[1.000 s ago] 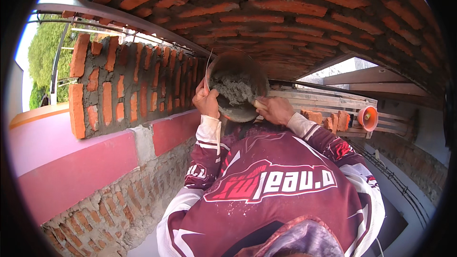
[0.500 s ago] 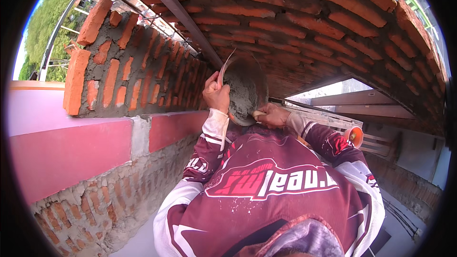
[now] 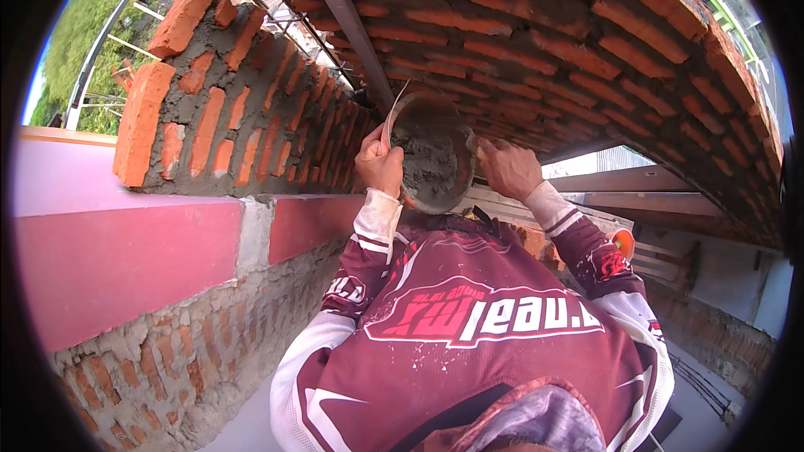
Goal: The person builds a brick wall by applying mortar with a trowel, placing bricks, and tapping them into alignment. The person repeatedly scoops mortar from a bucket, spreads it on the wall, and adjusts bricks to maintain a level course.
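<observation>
In front of my chest a round mortar bowl (image 3: pixel 398 113) is tilted toward me, with wet grey mortar (image 3: pixel 431 157) inside. My left hand (image 3: pixel 381 166) is closed round its left rim. My right hand (image 3: pixel 511 169) is at the bowl's right side, fingers wrapped round a short light-coloured handle (image 3: pixel 481 151), apparently a trowel's. The blade cannot be made out against the bowl and mortar. Beyond the bowl rises a brick wall (image 3: pixel 536 50) with grey mortar joints.
At left a lower brick wall (image 3: pixel 222 109) stands on a pink-painted ledge (image 3: pixel 126 259). A metal bar (image 3: pixel 339 0) slants down between the walls. Wooden boards (image 3: pixel 578 213) and an orange cup-shaped object (image 3: pixel 622 243) are at right. Rough brickwork (image 3: pixel 167 368) lies below the ledge.
My right hand has risen from the bowl's lower right edge to higher beside its right rim, moving slightly right with the handle. My left hand still grips the bowl.
</observation>
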A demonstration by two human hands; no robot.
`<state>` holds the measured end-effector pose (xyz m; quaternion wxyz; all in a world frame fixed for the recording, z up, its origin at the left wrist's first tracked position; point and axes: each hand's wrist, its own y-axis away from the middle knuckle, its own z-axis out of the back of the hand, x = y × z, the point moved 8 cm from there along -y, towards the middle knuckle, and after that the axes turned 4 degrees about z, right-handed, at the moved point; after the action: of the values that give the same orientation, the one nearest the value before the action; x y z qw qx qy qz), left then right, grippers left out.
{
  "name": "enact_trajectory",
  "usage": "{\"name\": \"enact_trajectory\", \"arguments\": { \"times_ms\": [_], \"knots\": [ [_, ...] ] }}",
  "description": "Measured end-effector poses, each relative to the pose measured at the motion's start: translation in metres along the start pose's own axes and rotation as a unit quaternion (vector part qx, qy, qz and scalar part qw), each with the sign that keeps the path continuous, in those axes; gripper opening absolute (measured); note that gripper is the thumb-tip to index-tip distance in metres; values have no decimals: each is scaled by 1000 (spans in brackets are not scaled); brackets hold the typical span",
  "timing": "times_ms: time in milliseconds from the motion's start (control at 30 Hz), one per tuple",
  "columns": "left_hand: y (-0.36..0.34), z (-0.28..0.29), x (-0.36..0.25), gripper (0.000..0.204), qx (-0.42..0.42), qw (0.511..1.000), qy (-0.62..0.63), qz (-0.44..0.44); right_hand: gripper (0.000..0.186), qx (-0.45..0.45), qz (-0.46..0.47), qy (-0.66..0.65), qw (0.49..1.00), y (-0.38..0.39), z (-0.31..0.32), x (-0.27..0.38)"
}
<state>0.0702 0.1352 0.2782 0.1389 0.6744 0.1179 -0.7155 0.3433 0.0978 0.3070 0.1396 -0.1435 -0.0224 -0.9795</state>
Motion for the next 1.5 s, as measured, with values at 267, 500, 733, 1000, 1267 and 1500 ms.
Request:
{"name": "enact_trajectory", "arguments": {
  "times_ms": [267, 500, 733, 1000, 1267, 1500],
  "knots": [
    [-20, -2, 11, 8, 9, 999, 35, 25, 34, 276, -95, -390, 874, 12, -97, 37],
    [-27, 16, 14, 11, 5, 985, 135, 110, 38, 57, 95, -50, 993, 10, -29, 48],
    [-31, -1, 1, 13, -11, 998, 57, 23, 41, 84, -16, -59, 995, -20, -19, 8],
    [-43, 4, 10, 8, -14, 991, 108, 76, 27, 301, -101, -525, 790, 5, -91, 55],
    [-31, 22, 21, 45, -11, 961, 153, 231, 22, 294, -111, -498, 808, 0, -6, 32],
    [-31, 15, 5, 56, 3, 950, 226, 216, 38, 243, -59, -338, 907, -30, 141, 28]
  ]
}}
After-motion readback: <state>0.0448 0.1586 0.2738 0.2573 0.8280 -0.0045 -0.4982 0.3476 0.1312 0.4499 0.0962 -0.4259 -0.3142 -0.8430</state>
